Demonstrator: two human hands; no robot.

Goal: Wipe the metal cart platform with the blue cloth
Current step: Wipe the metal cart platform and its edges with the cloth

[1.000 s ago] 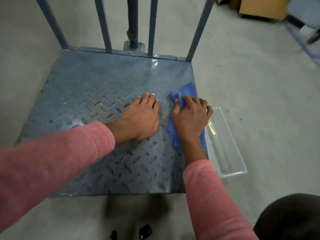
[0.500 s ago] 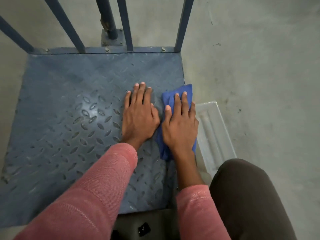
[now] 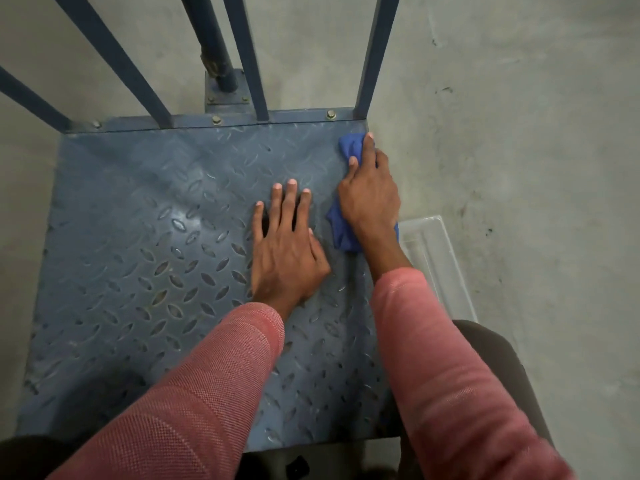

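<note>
Head view shows the right grip pressing the blue cloth onto the platform at its far right corner. The grip is wide: thumb and forefinger lie extended on the cloth and pinch nothing. The outer fingers are hidden past the edge. The cloth is bunched beneath the palm, with one fold ahead of the fingertips and one beside the wrist. The left grip is also wide, holds nothing, and rests flat on bare plate just left of the right grip as a brace.

Procedure, as judged: the stroke in hand covers the right edge.
- Apply firm palm pressure so the cloth follows the raised tread pattern.
- Work the leading fold into the seam below the far rail.
- Draw overlapping strokes toward the left grip, then relocate that grip so the plate beneath it is also wiped.

Count:
- one cloth
- one platform
- two grips
- five uprights beyond the fingertips (four flat bars, one round post)
- one clear tray on the floor, right of the right wrist
</note>
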